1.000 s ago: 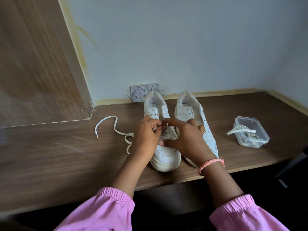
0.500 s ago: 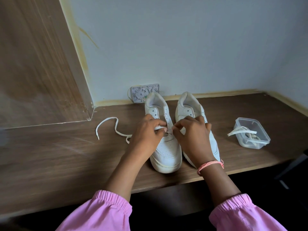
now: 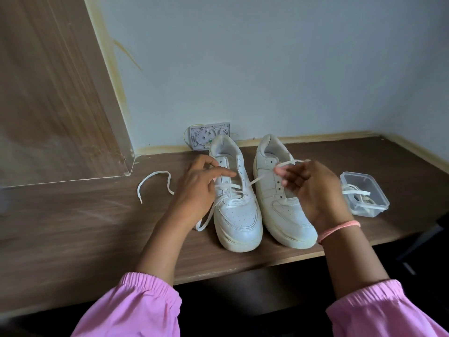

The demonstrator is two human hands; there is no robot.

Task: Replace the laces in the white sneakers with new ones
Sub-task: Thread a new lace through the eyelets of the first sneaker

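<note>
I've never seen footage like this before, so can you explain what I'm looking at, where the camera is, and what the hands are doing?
There is no machine: a person wears a camera on the head, looking down at their own hands. Two white sneakers stand on a wooden desk. The right hand pinches a white lace pulled from the left sneaker, which is partly laced. The left hand rests on that shoe. The right sneaker has no lace. A clear plastic container at the right holds more laces.

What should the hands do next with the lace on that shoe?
Probably poke the lace end pinched by the right hand into the next empty eyelet of the left sneaker. Only the lowest rows look laced, and the upper holes are bare.
</note>
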